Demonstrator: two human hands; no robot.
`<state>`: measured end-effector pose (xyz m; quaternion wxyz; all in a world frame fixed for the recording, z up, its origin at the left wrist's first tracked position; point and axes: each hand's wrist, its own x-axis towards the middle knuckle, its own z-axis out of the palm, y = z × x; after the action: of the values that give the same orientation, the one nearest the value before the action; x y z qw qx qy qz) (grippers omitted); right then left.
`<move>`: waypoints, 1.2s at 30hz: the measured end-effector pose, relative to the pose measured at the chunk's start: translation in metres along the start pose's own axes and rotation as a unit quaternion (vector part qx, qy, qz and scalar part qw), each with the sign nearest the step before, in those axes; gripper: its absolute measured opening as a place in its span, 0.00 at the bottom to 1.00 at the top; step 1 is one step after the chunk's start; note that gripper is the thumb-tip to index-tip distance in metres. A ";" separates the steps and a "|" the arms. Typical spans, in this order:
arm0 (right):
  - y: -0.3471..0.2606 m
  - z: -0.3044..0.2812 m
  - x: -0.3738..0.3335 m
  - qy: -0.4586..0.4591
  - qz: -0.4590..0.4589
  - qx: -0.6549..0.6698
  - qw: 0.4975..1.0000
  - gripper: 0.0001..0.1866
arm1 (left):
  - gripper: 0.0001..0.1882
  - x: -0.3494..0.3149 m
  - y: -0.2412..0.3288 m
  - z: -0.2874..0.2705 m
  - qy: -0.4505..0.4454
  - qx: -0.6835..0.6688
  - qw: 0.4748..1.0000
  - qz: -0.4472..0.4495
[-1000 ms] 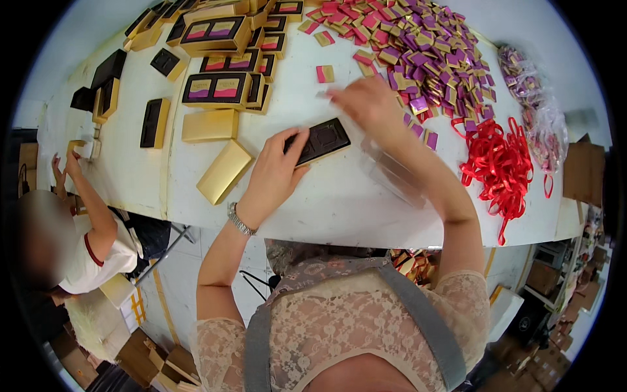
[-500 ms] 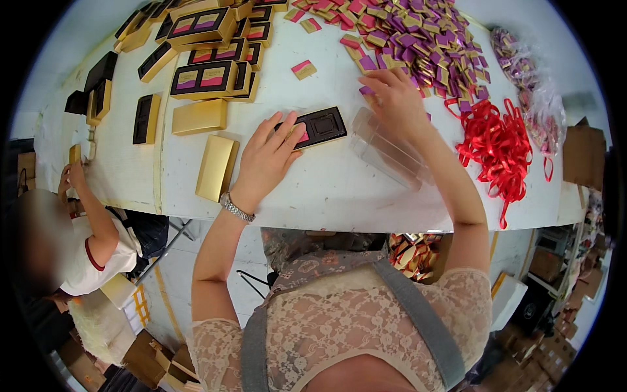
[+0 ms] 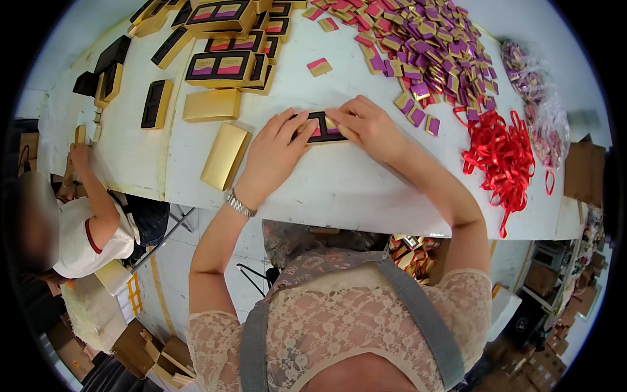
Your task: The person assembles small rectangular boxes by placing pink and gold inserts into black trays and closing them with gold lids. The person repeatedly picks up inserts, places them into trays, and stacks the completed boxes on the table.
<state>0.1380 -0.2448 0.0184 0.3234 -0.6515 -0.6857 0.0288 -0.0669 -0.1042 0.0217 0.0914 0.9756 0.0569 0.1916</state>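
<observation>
In front of me on the white table lies a narrow gold box with a black two-slot insert [image 3: 335,138]. My left hand [image 3: 271,151] grips its left end, fingers over the top edge and thumb toward the front. A pink-and-gold packet [image 3: 315,128] sits in the left slot, partly covered by my fingers. At the right slot, my right hand [image 3: 369,127] pinches a small purple-and-gold packet [image 3: 331,124], its fingertips pressed close over the insert. Whether that packet lies fully flat is hidden by the fingers.
Filled gold boxes [image 3: 220,68] are stacked at the far left, near a gold lid [image 3: 226,155]. A heap of small packets [image 3: 431,52] spreads at the back right, beside red ribbons [image 3: 499,160] and a clear plastic bag [image 3: 548,127]. A co-worker [image 3: 98,222] sits at left.
My right hand has come from the packet heap to the box, bringing a purple-and-gold packet to the right slot. The clear plastic container under my right arm no longer shows.
</observation>
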 end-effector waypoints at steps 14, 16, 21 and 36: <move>-0.047 0.036 0.046 0.042 -0.120 -0.076 0.989 0.29 | 0.42 -0.086 -0.214 -0.075 0.255 -0.152 0.843 -0.449; -0.059 0.060 0.087 0.103 -0.127 -0.087 0.983 0.26 | 0.40 -0.087 -0.167 -0.079 0.338 -0.256 0.805 -0.415; -0.042 0.073 0.129 0.163 -0.097 -0.156 0.969 0.20 | 0.35 -0.077 -0.025 -0.059 0.163 -0.133 0.931 -0.298; 0.060 -0.005 0.046 0.090 0.218 -0.121 0.964 0.14 | 0.43 -0.010 0.013 -0.006 0.013 -0.198 0.974 -0.111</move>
<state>0.1956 -0.1957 0.0134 0.2883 -0.8192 -0.4938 -0.0439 -0.0770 -0.1174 0.0264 0.3024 0.9232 0.1266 0.2004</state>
